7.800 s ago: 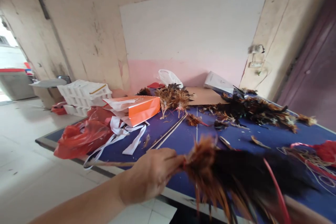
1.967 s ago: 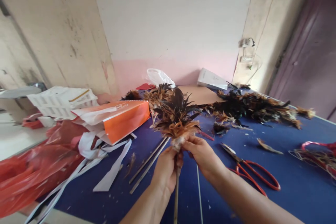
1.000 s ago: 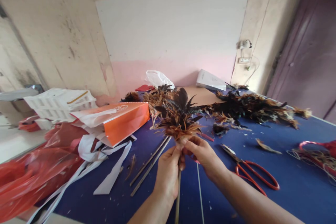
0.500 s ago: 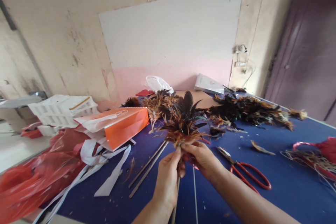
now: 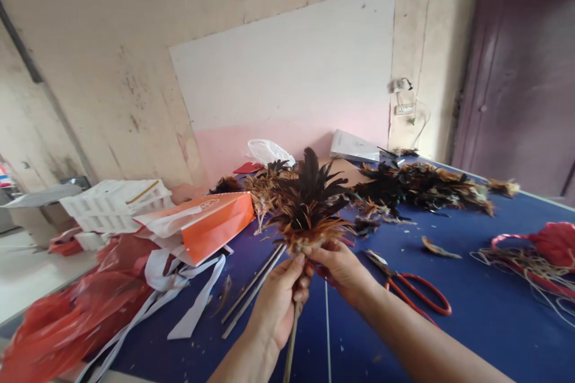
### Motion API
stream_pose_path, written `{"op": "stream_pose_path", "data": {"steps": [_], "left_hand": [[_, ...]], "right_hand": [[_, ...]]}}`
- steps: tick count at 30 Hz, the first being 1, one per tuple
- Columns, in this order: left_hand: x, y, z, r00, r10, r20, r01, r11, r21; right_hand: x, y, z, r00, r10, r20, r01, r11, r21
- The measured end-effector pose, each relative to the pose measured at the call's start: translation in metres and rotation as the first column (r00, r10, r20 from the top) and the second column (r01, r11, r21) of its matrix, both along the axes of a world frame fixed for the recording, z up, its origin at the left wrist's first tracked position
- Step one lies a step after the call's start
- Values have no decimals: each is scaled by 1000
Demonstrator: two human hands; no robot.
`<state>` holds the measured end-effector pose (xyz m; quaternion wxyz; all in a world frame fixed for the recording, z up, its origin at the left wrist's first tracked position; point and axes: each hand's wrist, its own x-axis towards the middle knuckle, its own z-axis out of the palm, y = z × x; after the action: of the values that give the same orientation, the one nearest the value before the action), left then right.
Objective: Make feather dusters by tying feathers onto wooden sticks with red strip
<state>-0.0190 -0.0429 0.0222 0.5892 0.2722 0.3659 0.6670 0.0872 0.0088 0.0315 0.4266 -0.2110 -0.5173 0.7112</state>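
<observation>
A feather duster [image 5: 309,206] with dark and rusty-brown feathers stands tilted upright in front of me, its thin wooden stick [image 5: 291,335] running down toward me. My left hand [image 5: 283,293] is closed round the stick just under the feathers. At the feathers' base, my right hand [image 5: 339,269] pinches with thumb and fingers; a bit of pink-red string or ribbon shows under its fingers, partly hidden. Red-handled scissors [image 5: 408,287] lie to the right of my right hand. Two loose sticks [image 5: 254,293] rest on the blue table left of my left hand.
Feather bunches [image 5: 422,191] lie along the back of the blue table [image 5: 372,347]. Leftward are an orange paper bag [image 5: 220,224], white strips [image 5: 197,305] and a red plastic bag [image 5: 85,311]. Tangled string [image 5: 530,269] lies at the right, a single feather [image 5: 438,248] nearer the middle.
Both hands and the duster have shifted slightly left, with the stick's lower end swinging left. The camera view has turned a little. The grip looks the same.
</observation>
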Motion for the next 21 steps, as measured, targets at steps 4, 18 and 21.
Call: {"op": "stream_pose_path", "data": {"steps": [4, 18, 21], "left_hand": [[-16, -4, 9, 959, 134, -250, -112, 989, 100], [-58, -35, 19, 8, 257, -966, 94, 962, 257], [-50, -54, 26, -344, 254, -904, 325, 935, 138]], "right_hand": [[7, 0, 0, 959, 161, 235, -171, 985, 23], [19, -42, 55, 808, -376, 455, -198, 553, 809], [25, -25, 75, 786, -453, 421, -225, 426, 877]]}}
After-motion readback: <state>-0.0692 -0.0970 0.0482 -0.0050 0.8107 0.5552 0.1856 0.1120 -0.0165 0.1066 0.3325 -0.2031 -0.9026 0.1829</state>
